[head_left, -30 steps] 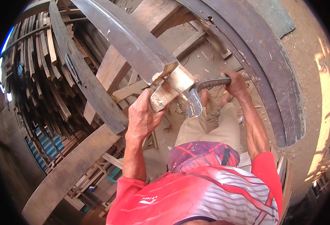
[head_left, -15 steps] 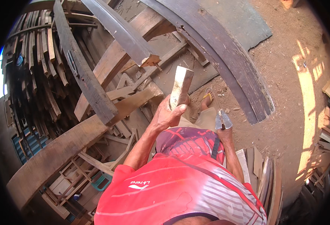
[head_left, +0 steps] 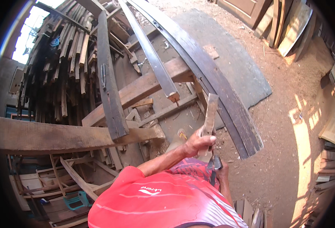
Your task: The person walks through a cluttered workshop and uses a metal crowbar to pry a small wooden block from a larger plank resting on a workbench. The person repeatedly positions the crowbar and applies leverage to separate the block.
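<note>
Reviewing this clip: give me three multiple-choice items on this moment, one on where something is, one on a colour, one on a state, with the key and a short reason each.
1. Where does the metal tool sit?
A. on the dirt floor
B. in the right hand, low by the lap
C. on the stacked timber

2. What colour is the shirt?
A. mainly red
B. green
C. black

3. How is the short wooden piece held?
A. lying flat on the ground
B. clamped between two beams
C. gripped at its lower end by the left hand, standing nearly upright

Key: 1 B, the right hand wraps the tool's handle just under the left hand. 2 A, red cloth fills the lower middle of the head view. 3 C, the fingers close round its base and its top points up toward the long dark curved beam.
</note>
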Available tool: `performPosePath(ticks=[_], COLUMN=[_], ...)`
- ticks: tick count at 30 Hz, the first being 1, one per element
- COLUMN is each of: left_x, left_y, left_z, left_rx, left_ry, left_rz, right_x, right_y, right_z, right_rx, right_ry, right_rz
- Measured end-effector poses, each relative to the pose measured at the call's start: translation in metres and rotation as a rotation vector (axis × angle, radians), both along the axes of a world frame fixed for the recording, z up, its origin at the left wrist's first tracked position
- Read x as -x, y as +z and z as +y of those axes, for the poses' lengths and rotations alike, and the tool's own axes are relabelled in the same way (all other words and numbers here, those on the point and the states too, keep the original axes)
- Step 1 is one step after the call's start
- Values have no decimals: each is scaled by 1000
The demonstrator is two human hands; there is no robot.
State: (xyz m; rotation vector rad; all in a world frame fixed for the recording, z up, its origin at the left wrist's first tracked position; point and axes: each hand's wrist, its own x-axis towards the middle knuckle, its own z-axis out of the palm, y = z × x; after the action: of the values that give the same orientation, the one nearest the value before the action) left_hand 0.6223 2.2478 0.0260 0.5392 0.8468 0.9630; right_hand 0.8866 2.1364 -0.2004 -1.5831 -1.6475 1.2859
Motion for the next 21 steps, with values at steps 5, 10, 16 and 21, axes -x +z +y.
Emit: performPosePath(ticks=[5, 10, 16, 21], left_x=[3, 11, 92, 228], left_y=[71, 60, 53, 23], left_z=[-11, -26, -52, -13], left_rx=[-647, -927, -550, -294], left_ry=[-44, -153, 363, 892], left_rz=[632, 818, 808, 924], right_x=[20, 25, 47, 56], right_y=[-12, -14, 5, -7], right_z=[38, 57, 81, 78], right_rx=[56, 191, 310, 352], right_ry=[17, 64, 78, -65], right_rz=[5, -17, -81, -212])
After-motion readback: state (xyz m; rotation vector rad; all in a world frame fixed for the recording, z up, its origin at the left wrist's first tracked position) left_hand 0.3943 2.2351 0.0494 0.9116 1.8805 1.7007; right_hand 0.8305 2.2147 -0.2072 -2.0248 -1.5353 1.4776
